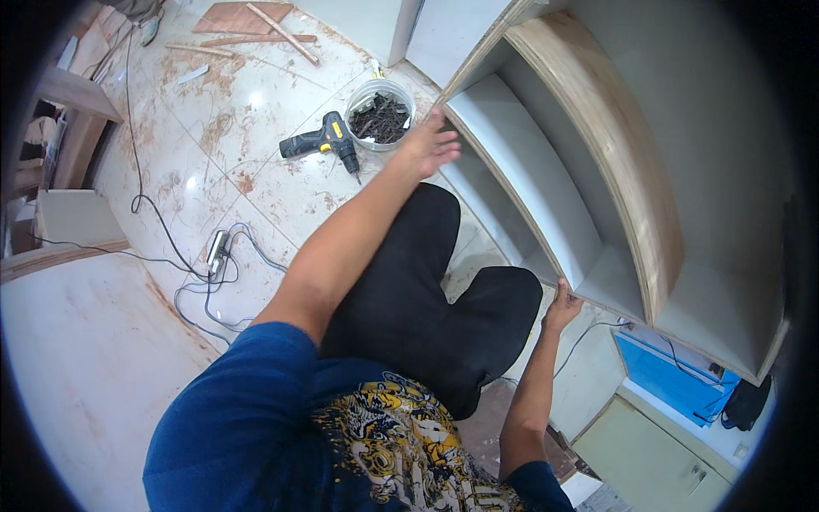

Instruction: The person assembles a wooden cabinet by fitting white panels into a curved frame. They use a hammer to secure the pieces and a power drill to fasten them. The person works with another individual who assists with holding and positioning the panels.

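In front of me stands a wooden cabinet (597,162) with pale inner panels, a white shelf (533,171) and a curved plywood edge. My left hand (431,147) reaches to its near left edge, fingers stretched out and apart, holding nothing. Whether the fingertips touch the edge I cannot tell. At the lower corner my right hand (560,311) grips the cabinet edge, thumb on the front face and fingers curled beneath. Just beyond the left hand are a clear bucket (380,114) of dark screws and a black and yellow cordless drill (324,143) lying on the floor.
Wood scraps (256,26) and sawdust litter the tiled floor at the far left. A power strip (217,249) with tangled cables lies left of me, beside a large pale board (94,341). Lower right stands a greenish cabinet (653,456) below a blue panel (674,375).
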Demonstrator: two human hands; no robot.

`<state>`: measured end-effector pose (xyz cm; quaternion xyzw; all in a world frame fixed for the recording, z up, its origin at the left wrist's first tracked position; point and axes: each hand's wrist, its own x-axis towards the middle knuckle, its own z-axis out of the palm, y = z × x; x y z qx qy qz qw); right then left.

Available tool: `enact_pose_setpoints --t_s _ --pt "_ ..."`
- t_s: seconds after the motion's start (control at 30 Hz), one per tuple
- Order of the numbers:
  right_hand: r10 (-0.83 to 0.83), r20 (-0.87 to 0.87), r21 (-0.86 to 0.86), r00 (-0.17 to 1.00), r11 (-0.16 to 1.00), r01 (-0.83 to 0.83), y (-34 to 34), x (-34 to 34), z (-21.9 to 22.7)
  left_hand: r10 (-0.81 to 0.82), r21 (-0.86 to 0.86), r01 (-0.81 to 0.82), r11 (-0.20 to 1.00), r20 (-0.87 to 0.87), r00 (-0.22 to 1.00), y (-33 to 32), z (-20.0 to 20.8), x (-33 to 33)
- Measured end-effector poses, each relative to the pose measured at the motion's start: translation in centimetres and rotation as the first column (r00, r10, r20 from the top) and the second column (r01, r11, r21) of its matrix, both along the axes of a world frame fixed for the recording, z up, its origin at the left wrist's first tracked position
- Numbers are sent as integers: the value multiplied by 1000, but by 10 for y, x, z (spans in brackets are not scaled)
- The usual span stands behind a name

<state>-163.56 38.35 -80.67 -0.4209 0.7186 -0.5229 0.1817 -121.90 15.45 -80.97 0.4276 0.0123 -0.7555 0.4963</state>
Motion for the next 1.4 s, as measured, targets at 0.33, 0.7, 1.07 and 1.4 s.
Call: enact_pose_setpoints --t_s 0.33,0.7,1.07,1.4 --pt "4 -44 40 999 999 -2 4 -5 0 -211 -99 226 969 138 968 4 -7 13" --pt "68 15 13 998 998 -68 0 -5 -3 -189 -21 195 981 159 969 -10 -3 0" --pt "50 22 46 999 998 -51 0 -7 -2 -135 32 132 991 116 984 -18 -16 -5" --pt "16 12 59 1000 998 -17 5 -13 -11 -261 -50 325 945 484 835 -14 -6 58"
